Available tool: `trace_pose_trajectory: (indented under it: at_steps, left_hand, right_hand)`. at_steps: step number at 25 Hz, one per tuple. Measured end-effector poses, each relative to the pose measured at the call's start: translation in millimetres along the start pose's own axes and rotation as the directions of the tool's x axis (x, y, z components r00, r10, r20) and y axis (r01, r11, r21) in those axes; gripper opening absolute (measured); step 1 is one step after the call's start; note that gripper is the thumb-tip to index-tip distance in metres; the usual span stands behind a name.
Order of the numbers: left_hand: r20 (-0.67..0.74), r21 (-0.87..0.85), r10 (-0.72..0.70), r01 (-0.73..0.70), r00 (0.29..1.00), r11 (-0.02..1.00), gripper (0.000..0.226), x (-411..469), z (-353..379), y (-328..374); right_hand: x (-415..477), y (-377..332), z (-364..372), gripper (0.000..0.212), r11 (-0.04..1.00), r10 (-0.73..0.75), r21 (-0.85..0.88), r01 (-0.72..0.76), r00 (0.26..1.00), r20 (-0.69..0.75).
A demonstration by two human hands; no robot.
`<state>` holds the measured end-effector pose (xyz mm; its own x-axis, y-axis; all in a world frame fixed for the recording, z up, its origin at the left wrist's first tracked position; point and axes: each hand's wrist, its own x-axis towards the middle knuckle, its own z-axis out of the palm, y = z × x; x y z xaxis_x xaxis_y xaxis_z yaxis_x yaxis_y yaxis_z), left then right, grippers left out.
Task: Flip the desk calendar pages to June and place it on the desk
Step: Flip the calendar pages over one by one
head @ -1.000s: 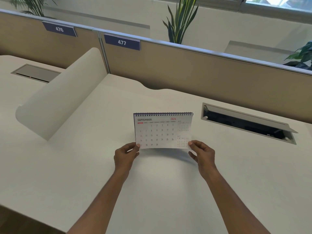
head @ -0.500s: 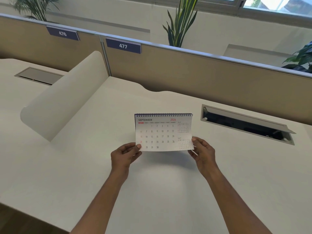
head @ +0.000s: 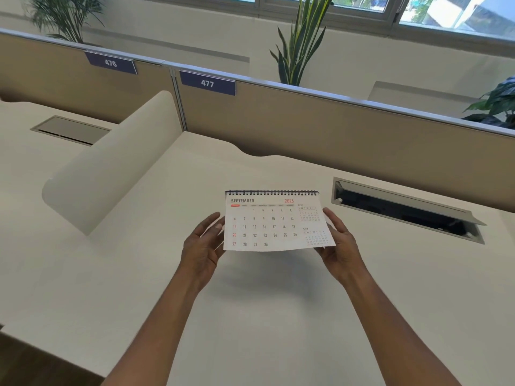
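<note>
A spiral-bound desk calendar [head: 271, 221] is held up above the white desk [head: 250, 316], its front page showing SEPTEMBER 2026. My left hand [head: 202, 246] grips its left edge, thumb at the page side, fingers behind. My right hand [head: 338, 246] holds the right edge and lower right corner. The calendar casts a shadow on the desk below, so it is lifted clear of the surface. Its back and stand are hidden behind the front page.
A curved white side divider [head: 111, 168] rises at the left. An open cable hatch [head: 404, 210] lies at the right, a closed one [head: 71, 130] at far left. Tan partitions labelled 476 and 477 [head: 207, 83] run along the back, with plants behind.
Both hands have raised the calendar off the desk and slid from its bottom corners up along its side edges. The shown page is still September.
</note>
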<state>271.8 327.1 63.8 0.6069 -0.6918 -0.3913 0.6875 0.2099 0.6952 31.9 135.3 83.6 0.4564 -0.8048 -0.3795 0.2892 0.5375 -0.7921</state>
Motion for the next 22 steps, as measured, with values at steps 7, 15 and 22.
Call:
trace_pose_trajectory:
  at_steps: [7,15,22]
  left_hand:
    - [0.08,0.273,0.202,-0.216,0.976,0.937,0.041,11,24,20]
    - [0.047,0.506,0.396,-0.364,0.917,0.782,0.031,39,38,29]
    - [0.026,0.521,0.428,-0.378,0.903,0.765,0.011,56,47,33]
  right_hand:
    - [10,-18,11,0.035,0.996,-0.087,-0.028,0.088,0.996,0.029]
    - [33,-32,26,0.031,0.967,-0.154,-0.209,0.144,0.987,-0.034]
    - [46,-36,26,0.01,0.936,-0.219,-0.288,0.202,0.975,-0.028]
